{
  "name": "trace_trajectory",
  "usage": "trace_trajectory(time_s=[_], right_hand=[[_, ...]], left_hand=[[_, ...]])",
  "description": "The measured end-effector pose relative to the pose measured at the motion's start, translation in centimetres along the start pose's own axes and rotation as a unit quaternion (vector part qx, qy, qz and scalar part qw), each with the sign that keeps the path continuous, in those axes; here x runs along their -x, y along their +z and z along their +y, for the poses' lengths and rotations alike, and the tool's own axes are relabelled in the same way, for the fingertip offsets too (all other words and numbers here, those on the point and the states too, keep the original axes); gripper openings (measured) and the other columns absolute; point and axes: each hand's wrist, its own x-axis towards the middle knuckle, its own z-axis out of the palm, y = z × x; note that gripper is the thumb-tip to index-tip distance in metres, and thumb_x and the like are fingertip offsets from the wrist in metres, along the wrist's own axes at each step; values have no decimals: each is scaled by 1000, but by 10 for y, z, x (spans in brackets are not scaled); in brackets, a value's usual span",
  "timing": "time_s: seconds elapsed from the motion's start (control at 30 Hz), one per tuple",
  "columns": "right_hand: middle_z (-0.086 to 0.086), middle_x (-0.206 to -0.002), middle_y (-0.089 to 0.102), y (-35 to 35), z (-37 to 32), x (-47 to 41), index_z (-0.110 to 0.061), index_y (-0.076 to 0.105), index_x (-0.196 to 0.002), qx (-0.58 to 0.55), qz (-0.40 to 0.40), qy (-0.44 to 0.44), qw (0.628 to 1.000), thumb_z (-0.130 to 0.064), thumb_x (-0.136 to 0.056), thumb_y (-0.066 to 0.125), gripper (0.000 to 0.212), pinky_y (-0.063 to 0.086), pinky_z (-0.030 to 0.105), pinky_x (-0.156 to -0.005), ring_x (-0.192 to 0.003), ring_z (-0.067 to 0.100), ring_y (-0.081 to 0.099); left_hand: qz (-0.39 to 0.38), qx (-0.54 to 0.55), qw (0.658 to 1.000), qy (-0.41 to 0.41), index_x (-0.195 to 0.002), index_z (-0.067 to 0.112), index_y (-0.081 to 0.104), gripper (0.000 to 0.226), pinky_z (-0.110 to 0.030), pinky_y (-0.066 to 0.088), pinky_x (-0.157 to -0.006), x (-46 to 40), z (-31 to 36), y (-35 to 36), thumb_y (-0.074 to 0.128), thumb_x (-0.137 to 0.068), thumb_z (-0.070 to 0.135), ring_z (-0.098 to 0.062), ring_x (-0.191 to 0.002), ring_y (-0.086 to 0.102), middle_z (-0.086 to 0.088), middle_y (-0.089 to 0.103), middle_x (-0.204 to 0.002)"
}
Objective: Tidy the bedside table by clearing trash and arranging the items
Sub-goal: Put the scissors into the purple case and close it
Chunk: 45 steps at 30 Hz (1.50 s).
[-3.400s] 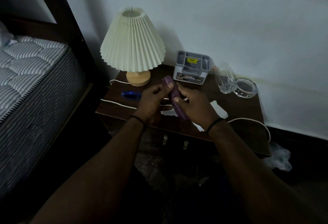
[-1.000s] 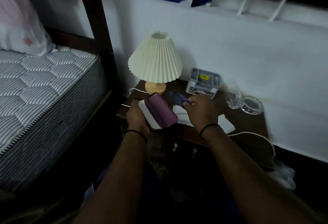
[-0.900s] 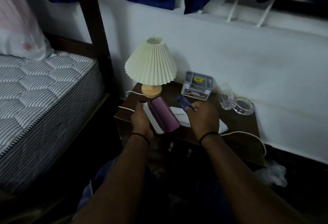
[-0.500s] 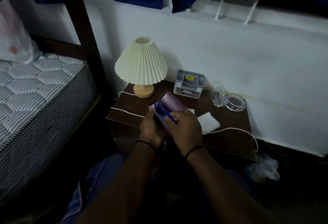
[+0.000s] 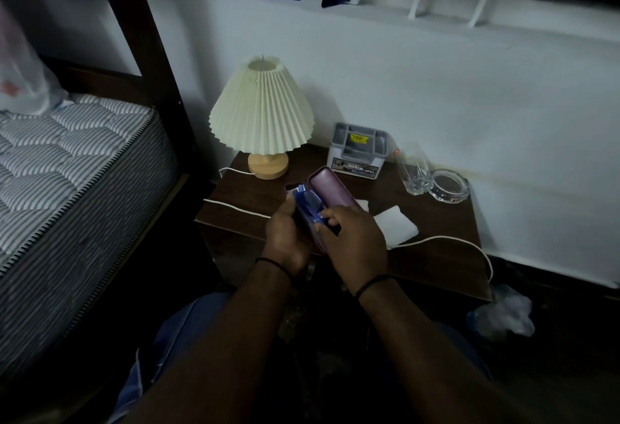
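Note:
An open purple glasses case (image 5: 330,190) is held above the front of the dark wooden bedside table (image 5: 436,255). My left hand (image 5: 285,232) grips the case from below on its left side. My right hand (image 5: 352,234) pinches a pair of blue glasses (image 5: 307,203) that lie in the open case. White tissues (image 5: 396,225) lie on the table just right of my hands. A white cable (image 5: 235,208) runs across the tabletop.
A pleated cream lamp (image 5: 261,111) stands at the table's back left. A grey organiser box (image 5: 357,150), a drinking glass (image 5: 413,171) and a glass ashtray (image 5: 449,185) line the back. A bed (image 5: 67,168) is at left. A crumpled plastic bag (image 5: 503,318) lies on the floor at right.
My right hand picked the blue glasses up from the table and brought them into the open case. My left hand kept holding the case. The camera view shifted.

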Motion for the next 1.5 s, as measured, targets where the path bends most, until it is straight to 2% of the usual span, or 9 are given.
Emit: trace_trajectory(time_s=[0.13, 0.27, 0.5, 0.63, 0.77, 1.0, 1.07, 1.27, 1.5], right_hand=[[-2, -88, 71, -1, -2, 0, -22, 73, -93, -1, 30, -2, 1000, -27, -85, 68, 11, 50, 29, -72, -83, 16, 63], [-6, -91, 73, -3, 0, -2, -24, 74, -100, -40, 12, 21, 999, -28, -83, 69, 18, 47, 22, -72, -84, 10, 65], [-1, -93, 71, -9, 3, -8, -22, 73, -96, 21, -51, -1, 998, -27, -85, 65, 14, 54, 39, -78, -90, 19, 63], [2, -93, 66, -20, 8, -15, -20, 71, -95, 44, -14, -51, 998, -17, -81, 68, 14, 46, 37, -77, -89, 25, 57], [-4, -102, 66, -36, 17, -27, -25, 69, -101, 90, -62, -89, 990, -19, -82, 69, 20, 41, 35, -87, -98, 21, 56], [-5, -94, 67, -49, 0, -25, -21, 65, -96, 35, -38, -167, 985, -15, -84, 56, 16, 44, 40, -82, -89, 23, 59], [-5, -93, 68, -52, 2, -27, -21, 67, -95, 38, -42, -180, 982, -13, -84, 59, 15, 44, 40, -83, -90, 22, 59], [-5, -96, 72, -52, 17, -25, -16, 73, -86, -27, -90, -152, 984, 2, -73, 68, 23, 41, 29, -89, -96, 20, 61], [4, -113, 67, -46, 16, -25, -17, 75, -100, -13, -78, -105, 991, 6, -76, 61, 36, 35, 23, -96, -110, 21, 56]], left_hand=[[4, -14, 1000, -6, -124, 10, 61, 46, -38, 48, -83, 3, 1, 0, 41, -99, 43, -27, -94, 63, -14, 68, -106], [3, -14, 1000, -10, -120, 8, 63, 46, -42, 46, -97, 1, 2, -1, 42, -99, 43, -30, -102, 61, -16, 66, -115], [11, -29, 999, -27, -127, 7, 60, 49, -41, 46, -99, 1, 1, -1, 40, -100, 43, -30, -103, 61, -16, 66, -117], [3, -28, 998, -48, -102, 12, 69, 47, -38, 50, -79, 0, 8, -3, 37, -100, 48, -26, -83, 70, -11, 74, -96], [17, -75, 995, -56, -120, 10, 63, 45, -43, 49, -85, 0, 16, 2, 35, -104, 42, -30, -101, 62, -16, 65, -122], [-9, -175, 984, -37, -140, -2, 42, 38, -37, 53, -89, 1, 15, -5, 32, -105, 9, -21, -89, 70, -12, 63, -106], [-28, -175, 983, -54, -126, 5, 53, 32, -29, 58, -70, 2, 20, -6, 35, -105, 20, -12, -67, 72, -4, 73, -86], [-59, -191, 976, -88, -115, 4, 64, 40, -40, 52, -87, 7, 20, 4, 41, -103, 34, -28, -92, 65, -16, 69, -106], [-60, -184, 976, -98, -89, 9, 78, 48, -31, 60, -59, 2, 14, 5, 41, -102, 37, -23, -72, 74, -13, 76, -90]])
